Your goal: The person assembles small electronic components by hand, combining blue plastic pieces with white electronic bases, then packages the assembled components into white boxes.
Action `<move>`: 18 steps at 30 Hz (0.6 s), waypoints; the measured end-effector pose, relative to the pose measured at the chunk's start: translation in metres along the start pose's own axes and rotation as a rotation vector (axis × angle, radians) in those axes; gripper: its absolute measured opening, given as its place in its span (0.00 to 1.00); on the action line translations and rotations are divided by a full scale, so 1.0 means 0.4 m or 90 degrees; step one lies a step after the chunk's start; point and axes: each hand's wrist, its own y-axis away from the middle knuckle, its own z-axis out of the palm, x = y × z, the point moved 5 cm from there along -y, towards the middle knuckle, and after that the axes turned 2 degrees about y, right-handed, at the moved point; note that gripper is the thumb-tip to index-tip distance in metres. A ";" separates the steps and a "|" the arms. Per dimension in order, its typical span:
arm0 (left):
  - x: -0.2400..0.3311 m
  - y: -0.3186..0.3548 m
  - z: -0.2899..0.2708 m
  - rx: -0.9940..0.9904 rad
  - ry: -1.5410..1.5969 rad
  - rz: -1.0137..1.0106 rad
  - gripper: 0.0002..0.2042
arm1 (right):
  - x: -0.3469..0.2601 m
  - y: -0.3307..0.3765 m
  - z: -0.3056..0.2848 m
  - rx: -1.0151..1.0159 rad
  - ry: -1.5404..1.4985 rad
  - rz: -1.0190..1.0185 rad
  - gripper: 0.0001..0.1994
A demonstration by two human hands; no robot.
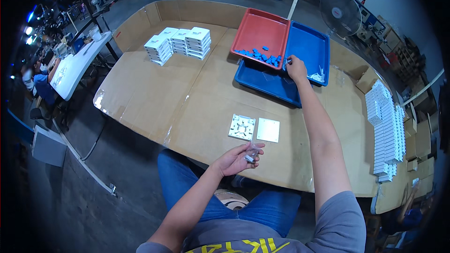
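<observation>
My left hand (233,160) is closed around a small clear plastic bag (253,150) with white parts in it, just off the table's near edge. My right hand (296,70) reaches far forward over the near left side of a blue tray (307,42). Its fingers are pinched together, and what lies between them is too small to make out. White pieces (319,75) lie in that tray's near right corner. On the table before me, a square white housing (242,127) with its inside facing up sits beside a flat white square plate (268,130).
Left of the blue tray, a red tray (260,28) holds several small blue parts (262,56). A lower blue tray (267,86) sits under their near edges. Stacked white boxes (178,43) stand far left on the cardboard-covered table (154,93); more white stacks (385,131) line the right.
</observation>
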 end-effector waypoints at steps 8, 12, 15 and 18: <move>0.005 -0.004 0.004 -0.001 0.019 -0.013 0.28 | 0.001 -0.018 0.006 0.025 -0.036 0.013 0.15; 0.003 -0.004 -0.002 -0.002 0.031 -0.017 0.28 | 0.003 -0.021 0.010 0.028 -0.051 0.013 0.14; 0.004 -0.005 -0.001 0.004 0.023 -0.019 0.28 | 0.006 -0.018 0.014 0.027 -0.074 0.017 0.14; 0.003 -0.007 0.003 -0.009 0.033 -0.014 0.29 | 0.011 -0.022 0.012 0.046 -0.075 0.014 0.15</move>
